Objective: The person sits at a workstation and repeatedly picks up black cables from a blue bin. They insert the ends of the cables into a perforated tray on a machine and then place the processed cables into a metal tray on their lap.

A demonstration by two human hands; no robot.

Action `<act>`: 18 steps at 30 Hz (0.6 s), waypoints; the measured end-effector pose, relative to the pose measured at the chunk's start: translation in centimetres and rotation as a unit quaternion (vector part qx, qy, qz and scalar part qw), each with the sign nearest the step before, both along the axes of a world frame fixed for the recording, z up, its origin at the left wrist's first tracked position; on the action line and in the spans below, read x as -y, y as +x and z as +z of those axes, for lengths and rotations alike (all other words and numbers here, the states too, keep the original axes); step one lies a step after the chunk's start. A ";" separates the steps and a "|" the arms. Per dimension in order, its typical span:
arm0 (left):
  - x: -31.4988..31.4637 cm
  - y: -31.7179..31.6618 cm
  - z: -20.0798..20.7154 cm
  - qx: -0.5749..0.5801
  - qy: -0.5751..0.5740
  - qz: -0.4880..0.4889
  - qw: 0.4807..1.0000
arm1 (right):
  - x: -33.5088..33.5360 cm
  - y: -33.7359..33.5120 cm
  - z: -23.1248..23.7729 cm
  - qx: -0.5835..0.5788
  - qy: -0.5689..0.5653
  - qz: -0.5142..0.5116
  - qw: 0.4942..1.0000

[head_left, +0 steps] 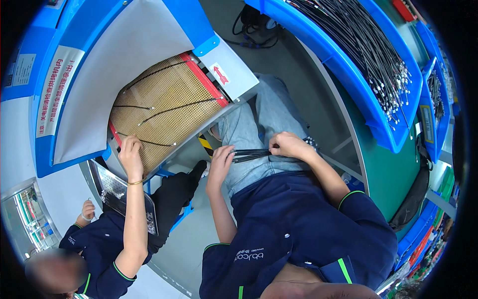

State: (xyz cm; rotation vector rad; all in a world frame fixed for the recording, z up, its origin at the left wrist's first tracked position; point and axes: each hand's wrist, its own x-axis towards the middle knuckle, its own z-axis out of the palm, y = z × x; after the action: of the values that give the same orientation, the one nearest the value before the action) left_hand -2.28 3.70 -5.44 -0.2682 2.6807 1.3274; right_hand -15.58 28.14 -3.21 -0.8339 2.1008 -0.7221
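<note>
A small bundle of thin black cables point(250, 153) stretches across above my lap, held between my two hands. My left hand point(218, 167) is closed, with its fingertips pinching the left ends of the bundle. At the other end, my right hand point(293, 145) has its fingers curled closed round the cables. Small pale ends point(310, 142) show just beyond the right hand, against my jeans. How many cables each hand grips is hard to make out.
Several black cables point(179, 110) lie on a tan mesh conveyor belt point(172, 127) under a blue-and-white machine hood point(119, 55). A co-worker's hand point(130, 155) touches the belt's near edge; a tray point(152, 214) of cables rests by that person. Right, a blue bin point(343, 82) full of cables stands on a green tabletop point(391, 172).
</note>
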 end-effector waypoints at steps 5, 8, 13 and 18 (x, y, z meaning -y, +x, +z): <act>-0.1 0.2 -0.2 -0.002 -0.024 -0.015 1.000 | -0.3 -0.4 -0.5 0.002 -0.023 -0.004 1.000; -0.1 -0.3 0.1 -0.015 -0.031 -0.029 0.999 | -0.3 -0.9 0.8 0.035 -0.071 -0.021 0.997; 0.5 0.2 0.1 -0.046 -0.047 -0.016 0.998 | -0.6 -2.3 2.8 0.048 -0.065 -0.004 0.997; 2.1 0.1 0.6 -0.010 -0.093 -0.016 0.995 | -4.3 -4.3 2.2 -0.062 -0.025 -0.028 0.997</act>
State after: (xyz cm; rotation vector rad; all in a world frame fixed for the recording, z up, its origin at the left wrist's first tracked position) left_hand -2.20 1.63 -4.88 -0.2304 2.8169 1.0775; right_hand -19.86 32.46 -1.04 -0.8696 2.2328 -0.7728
